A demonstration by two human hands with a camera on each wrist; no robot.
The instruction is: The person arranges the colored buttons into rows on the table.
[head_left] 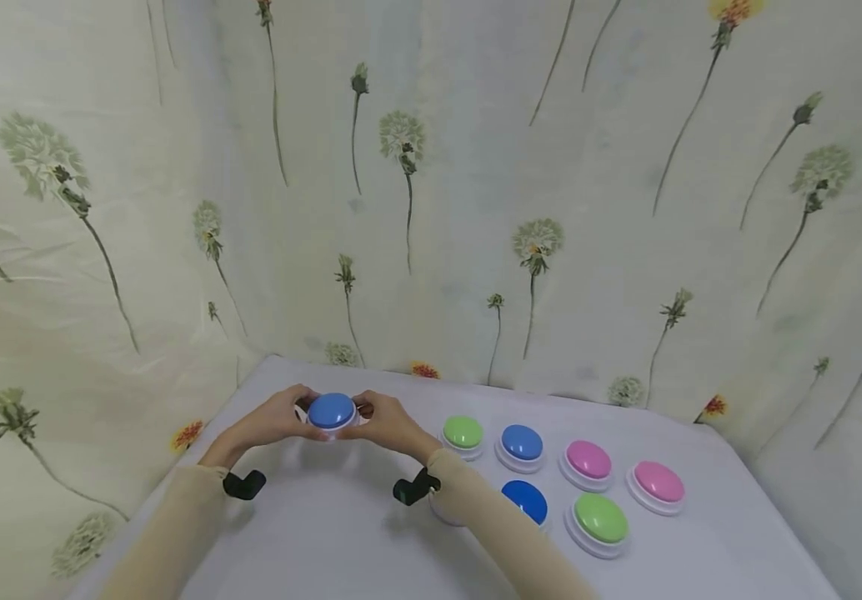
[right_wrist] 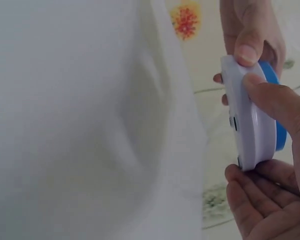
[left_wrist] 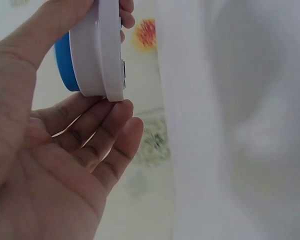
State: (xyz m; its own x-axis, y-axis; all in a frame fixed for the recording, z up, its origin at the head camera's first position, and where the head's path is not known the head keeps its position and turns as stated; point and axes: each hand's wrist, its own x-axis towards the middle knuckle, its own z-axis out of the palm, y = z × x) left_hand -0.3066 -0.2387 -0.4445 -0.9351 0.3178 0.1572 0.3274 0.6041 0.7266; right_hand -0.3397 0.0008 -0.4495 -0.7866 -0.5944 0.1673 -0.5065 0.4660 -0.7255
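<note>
Both hands hold one round push button [head_left: 331,410] with a blue dome and a white base, raised above the left part of the table. My left hand [head_left: 272,419] grips its left side, thumb on the near edge and fingers behind. From the right, my right hand [head_left: 395,428] pinches the same button. In the left wrist view the white base [left_wrist: 96,55] is seen edge-on, its blue dome turned away from the table. The right wrist view shows both thumbs on the rim of the base [right_wrist: 250,125], with small dark parts on its underside.
On the white table [head_left: 311,542], right of the hands, stand more buttons: green [head_left: 463,432], blue [head_left: 522,442], pink [head_left: 588,459], another pink [head_left: 659,482], darker blue [head_left: 525,498] and green [head_left: 601,518]. The right sleeve [head_left: 476,517] partly covers a white base. Flower-patterned cloth [head_left: 461,208] hangs behind.
</note>
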